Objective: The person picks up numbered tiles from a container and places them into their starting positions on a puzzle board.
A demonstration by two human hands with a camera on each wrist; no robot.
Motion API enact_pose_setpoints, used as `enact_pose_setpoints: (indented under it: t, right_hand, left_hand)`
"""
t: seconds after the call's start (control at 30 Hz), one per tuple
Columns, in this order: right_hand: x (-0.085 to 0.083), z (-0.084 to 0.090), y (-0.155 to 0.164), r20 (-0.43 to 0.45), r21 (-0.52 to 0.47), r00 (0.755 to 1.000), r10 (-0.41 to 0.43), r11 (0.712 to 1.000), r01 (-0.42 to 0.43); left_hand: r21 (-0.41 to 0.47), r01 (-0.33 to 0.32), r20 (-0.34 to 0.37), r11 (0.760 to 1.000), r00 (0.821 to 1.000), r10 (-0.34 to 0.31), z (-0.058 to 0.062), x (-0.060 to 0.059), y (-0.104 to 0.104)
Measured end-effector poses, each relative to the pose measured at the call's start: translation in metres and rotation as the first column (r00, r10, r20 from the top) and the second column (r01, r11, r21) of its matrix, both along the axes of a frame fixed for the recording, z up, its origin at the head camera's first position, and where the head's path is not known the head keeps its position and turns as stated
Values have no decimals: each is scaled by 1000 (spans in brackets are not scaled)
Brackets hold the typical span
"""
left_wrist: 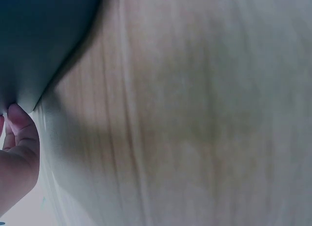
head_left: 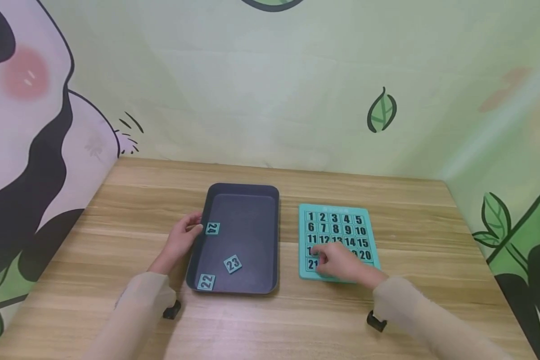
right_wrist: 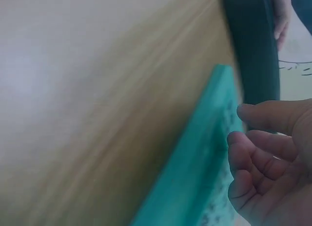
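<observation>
A dark tray (head_left: 247, 235) lies on the table left of centre. Inside it are number tiles 24 (head_left: 212, 228), 23 (head_left: 232, 263) and 22 (head_left: 206, 282). My left hand (head_left: 180, 240) holds the tray's left side, thumb at the rim; the fingers are partly hidden. To the right, a turquoise number board (head_left: 302, 240) carries rows of numbered tiles, including 21 (head_left: 312, 264) at its lower left. Over its lower rows is my right hand (head_left: 342, 261), fingers bent near tile 21. In the right wrist view, no tile shows between thumb and fingers.
The wood-grain table (head_left: 409, 240) runs back to a printed wall cloth (head_left: 270, 100) with leaves and a panda figure. Both forearms wear light sleeves (head_left: 139, 305), and a dark wrist device (head_left: 376, 321) sits under the right one.
</observation>
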State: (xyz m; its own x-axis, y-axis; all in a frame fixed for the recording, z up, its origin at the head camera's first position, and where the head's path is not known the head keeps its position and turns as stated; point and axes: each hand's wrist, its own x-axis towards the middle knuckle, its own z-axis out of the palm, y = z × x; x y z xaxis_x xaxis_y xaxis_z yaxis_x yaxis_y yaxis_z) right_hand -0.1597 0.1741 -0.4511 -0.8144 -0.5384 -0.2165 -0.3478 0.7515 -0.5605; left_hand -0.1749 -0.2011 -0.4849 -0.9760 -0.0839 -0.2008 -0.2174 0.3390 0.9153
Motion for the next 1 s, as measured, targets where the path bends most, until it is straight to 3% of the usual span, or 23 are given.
enact_pose_setpoints:
  t: [0.27, 0.57, 1.0]
  right_hand:
    - [-7, 22, -23, -8, -54, 998, 70, 996, -70]
    - [-9, 42, -60, -79, -45, 981, 179, 982, -183]
    - [-16, 64, -132, -167, 35, 920, 354, 935, -353]
  left_hand:
    - [11, 4, 0, 1000, 1000, -4, -1, 0, -1]
    - [9, 4, 12, 1000, 1000, -4, 0, 1, -1]
    - [-7, 3, 5, 1000, 1000, -3, 3, 1, -1]
